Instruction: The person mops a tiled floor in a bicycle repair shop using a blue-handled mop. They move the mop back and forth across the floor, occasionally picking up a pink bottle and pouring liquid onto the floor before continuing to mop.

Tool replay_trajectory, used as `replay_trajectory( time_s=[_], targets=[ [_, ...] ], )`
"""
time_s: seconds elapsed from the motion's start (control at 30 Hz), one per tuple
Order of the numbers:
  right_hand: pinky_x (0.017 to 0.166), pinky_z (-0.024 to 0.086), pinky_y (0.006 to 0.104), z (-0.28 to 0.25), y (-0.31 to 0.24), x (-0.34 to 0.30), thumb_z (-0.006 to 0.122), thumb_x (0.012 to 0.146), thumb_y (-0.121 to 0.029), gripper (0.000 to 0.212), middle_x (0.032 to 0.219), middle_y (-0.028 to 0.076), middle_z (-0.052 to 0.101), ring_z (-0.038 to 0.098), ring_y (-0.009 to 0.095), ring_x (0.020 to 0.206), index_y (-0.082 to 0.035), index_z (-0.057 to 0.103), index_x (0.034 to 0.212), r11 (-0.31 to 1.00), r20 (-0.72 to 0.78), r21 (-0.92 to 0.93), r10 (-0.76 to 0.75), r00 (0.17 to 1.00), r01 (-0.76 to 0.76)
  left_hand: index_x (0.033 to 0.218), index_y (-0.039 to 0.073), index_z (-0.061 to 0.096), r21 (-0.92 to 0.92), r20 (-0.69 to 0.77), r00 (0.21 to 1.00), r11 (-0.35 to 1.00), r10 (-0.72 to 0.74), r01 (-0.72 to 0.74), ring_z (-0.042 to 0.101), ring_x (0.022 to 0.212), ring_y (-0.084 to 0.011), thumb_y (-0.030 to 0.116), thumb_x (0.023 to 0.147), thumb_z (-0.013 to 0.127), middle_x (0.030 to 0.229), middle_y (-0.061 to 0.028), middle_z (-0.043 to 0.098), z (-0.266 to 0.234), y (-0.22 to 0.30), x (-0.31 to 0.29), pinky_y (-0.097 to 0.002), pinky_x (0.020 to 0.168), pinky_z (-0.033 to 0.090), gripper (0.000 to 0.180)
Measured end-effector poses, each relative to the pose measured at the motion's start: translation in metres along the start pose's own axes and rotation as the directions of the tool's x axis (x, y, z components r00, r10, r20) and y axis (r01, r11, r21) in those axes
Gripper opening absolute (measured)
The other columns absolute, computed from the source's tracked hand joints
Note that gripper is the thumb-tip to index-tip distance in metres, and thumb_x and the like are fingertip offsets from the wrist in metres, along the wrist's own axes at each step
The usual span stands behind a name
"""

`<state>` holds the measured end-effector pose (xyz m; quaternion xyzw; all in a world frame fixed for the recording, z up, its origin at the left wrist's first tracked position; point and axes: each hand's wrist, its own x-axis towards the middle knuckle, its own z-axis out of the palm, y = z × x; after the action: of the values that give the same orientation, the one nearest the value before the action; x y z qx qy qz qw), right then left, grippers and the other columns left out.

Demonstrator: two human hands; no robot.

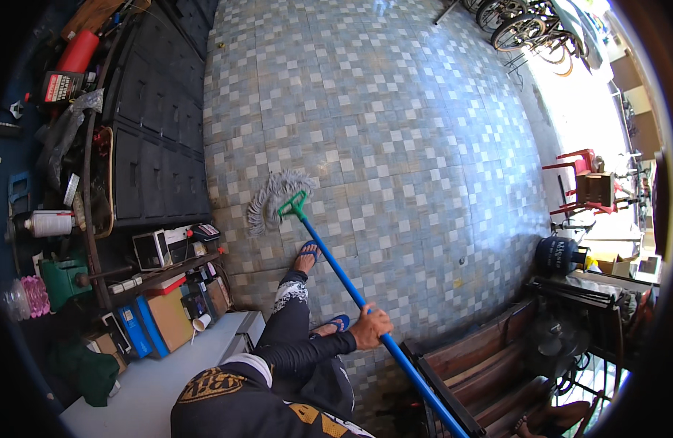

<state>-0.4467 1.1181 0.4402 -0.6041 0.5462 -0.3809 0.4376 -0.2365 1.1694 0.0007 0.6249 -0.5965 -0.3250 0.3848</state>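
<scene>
Blue-handled mop (336,264) near closed cabinet (161,139)

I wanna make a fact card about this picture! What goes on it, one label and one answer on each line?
Left hand: closed around the blue mop handle
Right hand: out of view
Mop strings: grey-white, on the floor, joined to a green clamp
Floor: tiles with a pattern of grey and pale squares
Feet: two, in blue flip-flops
Left side: black drawer cabinets
Right side: wooden bench, dark blue gas cylinder
Top right: bicycles
</scene>
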Motion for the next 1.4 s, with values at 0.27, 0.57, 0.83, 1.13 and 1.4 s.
replay_trajectory(
  time_s=[0.27, 0.57, 0.83, 1.13, 1.4],
  targets=[
    [0.092, 0.05, 0.0473, 0.22, 0.08, 0.119, 0.061, 0.096, -0.028, 0.044, 0.056, 0.002, 0.056, 0.068, 0.024, 0.071, -0.009, 0.05, 0.058, 0.849, 0.575, 0.406, -0.525, 0.627, 0.339, 0.07, 0.018, 0.061, 0.365, -0.149, 0.962, 0.917, 0.23, -0.163, 0.061, 0.084, -0.0345, 0.025, 0.064, 0.075, 0.077, -0.0092, 0.061, -0.284, -0.264, 0.185, -0.0496, 0.079, 0.046, 0.017],
    [0.094, 0.053, 0.0422, 0.408, 0.078, 0.136, 0.072, 0.081, 0.004, 0.026, 0.068, 0.008, 0.056, 0.061, 0.025, 0.071, -0.003, 0.052, 0.065, 0.853, 0.564, 0.38, -0.521, 0.64, 0.359, 0.083, 0.011, 0.056, 0.546, -0.101, 0.992, 0.83, -0.071, 0.115, 0.063, 0.102, -0.0373, 0.029, 0.073, 0.087, 0.086, -0.0121, 0.061, -0.408, -0.264, 0.203, -0.0487, 0.115, 0.042, 0.038],
    [0.079, 0.057, 0.044, 0.098, 0.021, 0.046, 0.076, 0.076, -0.007, 0.025, 0.069, 0.012, 0.061, 0.066, 0.031, 0.07, -0.003, 0.056, 0.062, 0.87, 0.775, 0.281, -0.455, 0.439, 0.405, 0.06, 0.01, 0.052, 0.273, -0.072, 0.967, 0.937, 0.244, -0.216, 0.061, 0.071, -0.0356, 0.036, 0.076, 0.082, 0.062, -0.0118, 0.056, -0.189, -0.041, 0.096, -0.0476, 0.072, 0.048, 0.043],
    [0.06, 0.054, 0.0407, -0.13, -0.078, -0.001, 0.07, 0.083, -0.015, 0.033, 0.057, 0.007, 0.057, 0.059, 0.022, 0.051, -0.005, 0.051, 0.058, 0.754, 0.665, 0.586, -0.656, 0.356, 0.296, 0.069, 0.013, 0.059, -0.127, -0.03, 0.955, 0.946, 0.296, -0.297, 0.064, 0.071, -0.0325, 0.03, 0.088, 0.068, 0.069, -0.0093, 0.062, 0.035, 0.239, -0.005, -0.0463, 0.07, 0.049, 0.027],
    [0.058, 0.053, 0.0393, -0.07, -0.058, 0.001, 0.07, 0.083, -0.015, 0.032, 0.057, 0.006, 0.057, 0.058, 0.022, 0.05, -0.005, 0.052, 0.058, 0.668, 0.551, 0.719, -0.715, 0.43, 0.189, 0.068, 0.013, 0.061, -0.074, -0.107, 0.96, 0.96, 0.26, -0.269, 0.064, 0.066, -0.0293, 0.023, 0.083, 0.071, 0.066, -0.0058, 0.062, -0.032, 0.186, -0.014, -0.0425, 0.066, 0.049, 0.021]
  ],
)
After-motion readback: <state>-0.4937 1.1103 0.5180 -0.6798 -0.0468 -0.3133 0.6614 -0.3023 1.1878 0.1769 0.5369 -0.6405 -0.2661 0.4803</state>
